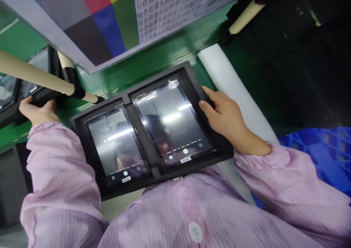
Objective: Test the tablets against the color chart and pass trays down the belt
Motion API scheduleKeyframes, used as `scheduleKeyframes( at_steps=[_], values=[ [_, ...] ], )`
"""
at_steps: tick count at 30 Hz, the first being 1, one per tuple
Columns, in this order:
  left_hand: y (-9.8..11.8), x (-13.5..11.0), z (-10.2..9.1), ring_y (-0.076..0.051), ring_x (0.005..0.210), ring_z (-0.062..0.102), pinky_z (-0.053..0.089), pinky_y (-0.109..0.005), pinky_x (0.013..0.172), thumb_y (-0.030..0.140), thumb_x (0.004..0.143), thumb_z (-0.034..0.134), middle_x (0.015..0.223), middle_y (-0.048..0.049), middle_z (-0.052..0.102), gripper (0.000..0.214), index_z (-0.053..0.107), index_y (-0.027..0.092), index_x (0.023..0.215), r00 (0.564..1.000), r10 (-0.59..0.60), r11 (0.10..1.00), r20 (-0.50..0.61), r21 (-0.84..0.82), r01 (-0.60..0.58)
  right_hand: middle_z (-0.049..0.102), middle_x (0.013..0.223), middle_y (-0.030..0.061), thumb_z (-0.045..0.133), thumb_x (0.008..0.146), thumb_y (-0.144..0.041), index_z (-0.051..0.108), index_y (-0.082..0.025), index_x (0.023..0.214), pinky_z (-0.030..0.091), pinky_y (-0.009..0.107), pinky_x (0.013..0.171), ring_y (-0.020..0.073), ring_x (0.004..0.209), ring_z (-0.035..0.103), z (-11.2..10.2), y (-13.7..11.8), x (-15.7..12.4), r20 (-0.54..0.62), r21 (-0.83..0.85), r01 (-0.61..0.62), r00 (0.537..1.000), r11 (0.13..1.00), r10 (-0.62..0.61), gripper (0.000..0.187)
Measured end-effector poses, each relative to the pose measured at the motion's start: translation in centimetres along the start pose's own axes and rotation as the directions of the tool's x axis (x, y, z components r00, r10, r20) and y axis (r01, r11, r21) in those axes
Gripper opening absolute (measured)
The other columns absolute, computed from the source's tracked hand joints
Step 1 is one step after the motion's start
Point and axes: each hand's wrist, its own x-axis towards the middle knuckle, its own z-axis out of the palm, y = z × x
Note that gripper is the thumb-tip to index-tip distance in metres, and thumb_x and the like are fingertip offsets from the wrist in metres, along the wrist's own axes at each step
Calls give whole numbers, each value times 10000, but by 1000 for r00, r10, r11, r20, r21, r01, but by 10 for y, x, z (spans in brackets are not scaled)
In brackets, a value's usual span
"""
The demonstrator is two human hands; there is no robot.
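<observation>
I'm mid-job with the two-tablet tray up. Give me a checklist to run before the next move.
1. Right-hand grip on the near tray: ok, thumb over its right edge.
2. Both hands on the near tray: not ok, the left-hand grip is at the edge of the left tray.
3. Left tablet and right tablet in separate compartments: ok.
4. Both screens on: ok, each shows a row of controls along its lower end.
5. White labels readable: cannot tell, print too small.
6. Support under the near tray: cannot tell, underside hidden.
</observation>
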Motion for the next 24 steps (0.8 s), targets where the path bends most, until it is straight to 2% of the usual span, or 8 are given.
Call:
scheduleKeyframes(
  at_steps=[2, 5, 7, 10, 14, 19, 21, 24],
  values=[
    [-4, 7, -2, -122, 1012, 632, 534, -407, 928, 89, 963, -6, 1069, -6, 631, 467, 354, 44, 1258, 998, -42, 998, -55, -45, 39, 629, 993, 120, 375, 986, -430, 519, -191, 1480, 518, 423, 858, 285, 957, 625, -1, -2, 1, 2, 5, -11, 1000, 1000, 11, 568],
    [-8, 7, -15, -113, 989, 639, 531, -381, 935, 140, 970, 14, 1111, -14, 638, 447, 372, 63, 1227, 995, -29, 999, -97, -26, 27, 624, 957, 118, 378, 983, -430, 522, -190, 1481, 511, 430, 836, 289, 918, 624, -1, -3, 1, 4, 6, -24, 1000, 1000, 24, 572],
    [-9, -4, -29, -114, 995, 644, 541, -354, 935, 181, 990, 77, 1165, -25, 634, 404, 374, 77, 1243, 995, -12, 1000, -101, -18, 10, 631, 980, 123, 368, 986, -444, 519, -200, 1486, 508, 441, 830, 296, 910, 625, -1, -3, 2, 4, 20, -18, 1000, 1000, 18, 577],
    [-11, -35, -57, -145, 1025, 654, 557, -374, 946, 221, 997, 123, 1155, -30, 653, 395, 394, 104, 1259, 991, 14, 998, -131, -56, -21, 638, 1022, 135, 358, 984, -446, 515, -193, 1495, 506, 458, 825, 302, 889, 627, 0, -3, 2, 6, 36, -6, 1000, 999, 6, 591],
    [-20, -100, -99, -203, 1067, 660, 555, -451, 968, 237, 944, 213, 1050, -38, 695, 389, 462, 127, 1222, 985, 52, 983, -165, -164, -79, 643, 1040, 148, 369, 969, -441, 503, -161, 1508, 510, 461, 823, 313, 909, 632, 2, -3, 0, 2, 28, 17, 1000, 999, -17, 622],
    [-40, -197, -144, -219, 994, 690, 552, -416, 954, 286, 775, 419, 960, -52, 720, 338, 566, 152, 1049, 974, 57, 947, -217, -297, -122, 656, 1008, 149, 408, 948, -452, 522, -117, 1488, 537, 460, 792, 300, 851, 640, 11, 8, -4, -19, 77, 78, 997, 994, -77, 646],
    [-52, -238, -157, -228, 941, 707, 565, -399, 916, 323, 719, 475, 882, -48, 723, 282, 588, 182, 936, 968, 25, 936, -250, -333, -111, 656, 1008, 164, 401, 951, -453, 523, -90, 1482, 543, 470, 774, 308, 850, 637, 10, 10, -7, -34, 72, 108, 994, 992, -106, 655],
    [-72, -303, -165, -249, 885, 723, 583, -397, 858, 334, 638, 572, 762, -33, 713, 163, 574, 214, 749, 960, -49, 928, -274, -369, -58, 622, 1137, 228, 402, 958, -443, 537, -73, 1467, 532, 530, 838, 378, 1038, 610, 1, -1, -26, -163, 37, 194, 969, 980, -185, 643]
  ],
)
